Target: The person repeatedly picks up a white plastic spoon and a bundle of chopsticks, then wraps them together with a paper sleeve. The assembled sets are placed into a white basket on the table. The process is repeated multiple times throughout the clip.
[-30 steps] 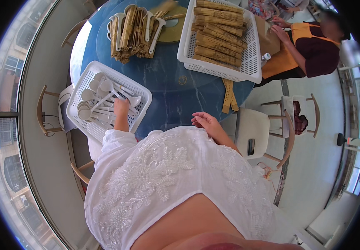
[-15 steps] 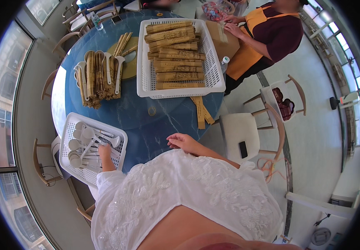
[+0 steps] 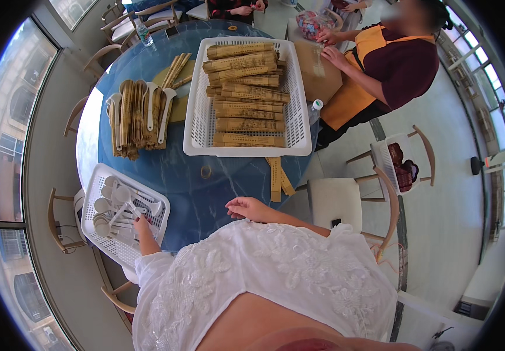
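The spoons (image 3: 122, 193) lie heaped in the small white basket (image 3: 122, 248), at ten o'clock from the person in the white blouse (image 3: 299, 263), twelve being straight ahead. The left hand (image 3: 142, 227) is in among them; I can't tell from here whether its fingers are closed on one. The right hand (image 3: 246, 207) hangs near the table's edge at twelve, loosely curled, holding nothing I can see. On the blue table (image 3: 188, 205), a thin loop (image 3: 205, 176) lies at eleven, with a bundle (image 3: 138, 117) of brown strips and more white spoons farther out. The big basket (image 3: 246, 151) at twelve holds brown strips (image 3: 249, 109); two loose strips (image 3: 276, 178) lie just beside it at one. Beyond, also toward one, a co-worker (image 3: 404, 73) in an orange apron stands by a cardboard box (image 3: 316, 67).
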`<state>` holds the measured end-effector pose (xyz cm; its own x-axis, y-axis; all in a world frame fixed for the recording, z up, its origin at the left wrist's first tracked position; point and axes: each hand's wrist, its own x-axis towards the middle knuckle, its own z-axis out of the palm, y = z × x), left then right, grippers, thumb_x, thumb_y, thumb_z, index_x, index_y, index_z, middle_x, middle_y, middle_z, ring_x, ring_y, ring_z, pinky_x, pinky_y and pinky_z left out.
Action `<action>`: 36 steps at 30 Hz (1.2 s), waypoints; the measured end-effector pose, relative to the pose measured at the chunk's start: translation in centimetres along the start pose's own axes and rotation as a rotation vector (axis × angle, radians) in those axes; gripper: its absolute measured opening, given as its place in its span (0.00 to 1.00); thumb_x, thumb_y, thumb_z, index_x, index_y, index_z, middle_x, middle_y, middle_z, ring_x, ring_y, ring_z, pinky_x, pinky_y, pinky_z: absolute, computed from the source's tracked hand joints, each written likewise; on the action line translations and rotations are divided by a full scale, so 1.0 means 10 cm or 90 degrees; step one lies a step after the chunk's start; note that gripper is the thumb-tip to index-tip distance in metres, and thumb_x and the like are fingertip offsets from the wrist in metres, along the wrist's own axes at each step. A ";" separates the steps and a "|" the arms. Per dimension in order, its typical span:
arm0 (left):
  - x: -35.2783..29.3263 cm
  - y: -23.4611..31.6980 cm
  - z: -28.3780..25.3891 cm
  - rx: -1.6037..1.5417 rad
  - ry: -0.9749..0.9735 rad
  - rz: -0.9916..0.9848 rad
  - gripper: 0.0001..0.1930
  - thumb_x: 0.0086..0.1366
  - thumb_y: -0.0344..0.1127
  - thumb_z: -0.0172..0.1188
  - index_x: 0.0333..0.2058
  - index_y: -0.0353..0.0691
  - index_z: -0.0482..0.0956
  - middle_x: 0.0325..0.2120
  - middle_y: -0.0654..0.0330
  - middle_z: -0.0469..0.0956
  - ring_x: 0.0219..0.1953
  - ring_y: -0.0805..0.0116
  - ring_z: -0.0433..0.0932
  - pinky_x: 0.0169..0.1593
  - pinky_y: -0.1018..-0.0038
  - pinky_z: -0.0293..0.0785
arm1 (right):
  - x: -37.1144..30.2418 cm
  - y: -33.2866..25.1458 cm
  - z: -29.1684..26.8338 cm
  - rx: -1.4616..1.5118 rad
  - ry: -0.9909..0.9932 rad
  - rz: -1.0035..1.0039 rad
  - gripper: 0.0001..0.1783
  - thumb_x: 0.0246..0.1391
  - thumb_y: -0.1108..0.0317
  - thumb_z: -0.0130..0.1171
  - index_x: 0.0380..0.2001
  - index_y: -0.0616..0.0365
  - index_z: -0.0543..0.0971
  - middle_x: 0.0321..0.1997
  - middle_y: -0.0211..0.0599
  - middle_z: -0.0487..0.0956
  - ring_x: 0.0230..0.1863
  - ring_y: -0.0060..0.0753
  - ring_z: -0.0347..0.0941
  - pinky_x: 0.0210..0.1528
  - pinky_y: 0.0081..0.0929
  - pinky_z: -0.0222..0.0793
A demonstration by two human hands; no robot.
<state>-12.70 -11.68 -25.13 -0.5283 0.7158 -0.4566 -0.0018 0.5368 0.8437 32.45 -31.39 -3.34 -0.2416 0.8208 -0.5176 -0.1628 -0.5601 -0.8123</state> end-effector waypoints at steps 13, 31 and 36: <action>-0.49 0.34 -0.20 -0.103 -0.121 -0.078 0.10 0.63 0.38 0.56 0.33 0.36 0.73 0.21 0.62 0.72 0.18 0.72 0.69 0.20 0.77 0.66 | 0.18 0.07 -0.04 -0.010 -0.043 0.000 0.15 0.62 0.63 0.50 0.47 0.59 0.73 0.42 0.33 0.77 0.44 0.24 0.73 0.48 0.21 0.69; -1.08 0.81 -0.45 -0.250 -0.256 -0.101 0.12 0.67 0.41 0.50 0.43 0.39 0.70 0.20 0.67 0.64 0.17 0.80 0.59 0.18 0.83 0.57 | 0.11 0.14 0.60 -0.049 0.016 -0.027 0.14 0.60 0.62 0.52 0.46 0.58 0.74 0.38 0.32 0.78 0.38 0.22 0.73 0.41 0.20 0.69; -1.51 0.82 -0.36 -0.384 -0.269 -0.039 0.10 0.70 0.39 0.44 0.45 0.43 0.66 0.25 0.64 0.65 0.21 0.76 0.63 0.22 0.80 0.61 | 0.14 0.03 0.71 -0.071 -0.001 0.013 0.15 0.62 0.65 0.49 0.48 0.59 0.73 0.41 0.34 0.76 0.42 0.24 0.72 0.47 0.21 0.68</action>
<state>-7.79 -19.70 -10.30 -0.1411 0.8688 -0.4746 -0.5512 0.3293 0.7666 25.25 -31.20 -2.44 -0.2455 0.8095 -0.5333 -0.0513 -0.5602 -0.8268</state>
